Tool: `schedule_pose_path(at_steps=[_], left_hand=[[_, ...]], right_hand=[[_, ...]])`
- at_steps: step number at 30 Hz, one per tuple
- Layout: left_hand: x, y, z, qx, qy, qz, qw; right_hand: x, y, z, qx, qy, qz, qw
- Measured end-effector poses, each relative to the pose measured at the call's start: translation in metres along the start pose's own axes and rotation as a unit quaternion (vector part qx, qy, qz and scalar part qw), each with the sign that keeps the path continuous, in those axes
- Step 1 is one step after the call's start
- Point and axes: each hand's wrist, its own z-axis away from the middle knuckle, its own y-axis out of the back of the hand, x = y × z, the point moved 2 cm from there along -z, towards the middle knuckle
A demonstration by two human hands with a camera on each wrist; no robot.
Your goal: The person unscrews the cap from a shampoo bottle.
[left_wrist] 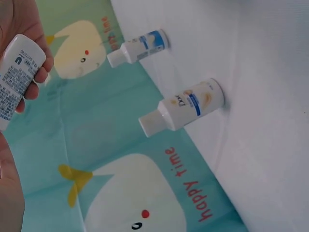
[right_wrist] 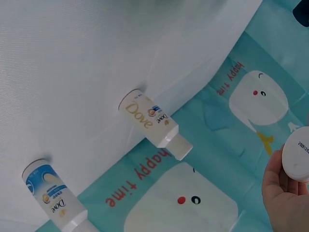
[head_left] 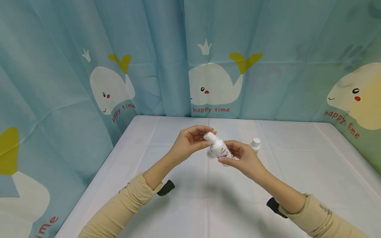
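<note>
Beige sleeves (head_left: 123, 206) foremost, 2 hands (head_left: 190, 140) (head_left: 244, 158) hold 1 bottle (head_left: 220, 147) between them.

Head cam's fairly bright, soft light from above; my arms (head_left: 119, 206) throw fuzzy shadows on the table (head_left: 190, 211). Wide lens stretches the curtain (head_left: 32, 66) near the L edge. Wrist cams r dimmer, greyer; tiny print on my bottle (left_wrist: 19, 72) is v. soft.

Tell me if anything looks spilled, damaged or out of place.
Nothing stands out. The blue-labelled bottle and gold-lettered bottle stand capped and upright; no spill or damage shows. The held bottle merely tilts in the right hand.
</note>
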Motion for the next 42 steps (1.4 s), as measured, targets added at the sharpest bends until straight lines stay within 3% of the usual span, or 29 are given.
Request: schedule_pose_path(at_steps=[8, 13, 19, 23, 27, 35, 42], left_hand=[[-0.002, -0.0008, 0.0001, 0.008, -0.004, 0.012, 0.9999], [-0.0011, 0.001, -0.0002, 0.001, 0.021, 0.003, 0.9998], [-0.0014, 0.0045, 0.0007, -0.045, 0.053, 0.027, 0.9972], [-0.0042, 0.0055, 0.0023, -0.076, 0.043, 0.05, 0.995], [-0.0049, 0.0049, 0.0018, -0.087, 0.024, 0.051, 0.9946], [-0.0044, 0.0044, -0.0017, -0.063, 0.018, 0.028, 0.9974], [-0.0037, 0.0013, -0.0029, -0.013, 0.035, 0.006, 0.9993]], right_hand=[[0.0002, -0.0006, 0.0004, -0.002, -0.002, -0.001, 1.0], [-0.0003, -0.0009, 0.0035, -0.004, -0.007, 0.001, 1.0], [0.0024, -0.0008, 0.006, -0.002, -0.016, 0.001, 1.0], [0.006, -0.0011, 0.0048, -0.004, -0.014, -0.001, 1.0], [0.0073, -0.0017, 0.0035, -0.005, -0.011, -0.001, 1.0], [0.0029, -0.0012, 0.0027, -0.003, -0.005, 0.005, 1.0], [0.0028, -0.0009, 0.0033, -0.001, -0.005, 0.008, 1.0]])
